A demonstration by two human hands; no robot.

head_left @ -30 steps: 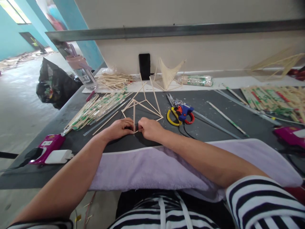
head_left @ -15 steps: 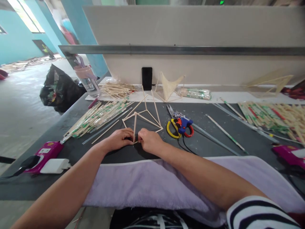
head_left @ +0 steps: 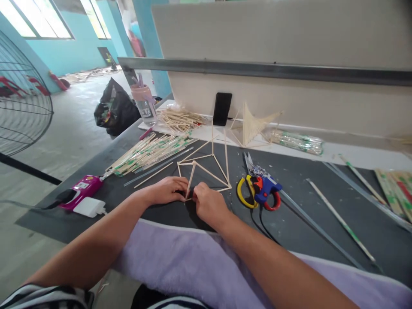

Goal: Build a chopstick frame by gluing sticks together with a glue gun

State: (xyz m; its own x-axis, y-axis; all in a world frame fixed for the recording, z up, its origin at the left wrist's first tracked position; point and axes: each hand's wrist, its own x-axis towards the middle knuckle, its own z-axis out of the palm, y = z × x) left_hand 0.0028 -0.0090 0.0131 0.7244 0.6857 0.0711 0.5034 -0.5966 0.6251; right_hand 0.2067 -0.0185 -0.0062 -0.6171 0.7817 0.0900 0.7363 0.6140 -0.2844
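A frame of thin wooden sticks (head_left: 210, 173) stands on the dark tabletop, several of its sticks rising to open ends at the back. My left hand (head_left: 167, 190) pinches the foot of its nearest upright stick from the left. Close by on the right, my right hand (head_left: 208, 204) has its fingers curled in at the same near corner, gripping the frame low down. The fingertips partly hide that joint. Right of the frame lie scissors (head_left: 242, 192) with a yellow handle loop, and a blue glue gun (head_left: 266, 191) with a black cable rests against them.
Bundled sticks (head_left: 151, 152) lie at left, behind a pink power strip (head_left: 85, 189) with a white plug (head_left: 90, 207). At the back stand a water bottle (head_left: 144, 107), a phone (head_left: 222, 109) and a curved stick model (head_left: 252, 126). A lilac cloth (head_left: 174, 253) covers the front edge.
The view has turned to the left, bringing a wire fan guard into sight. Both hands stay at the near corner of the stick frame, with little visible change in their grip.
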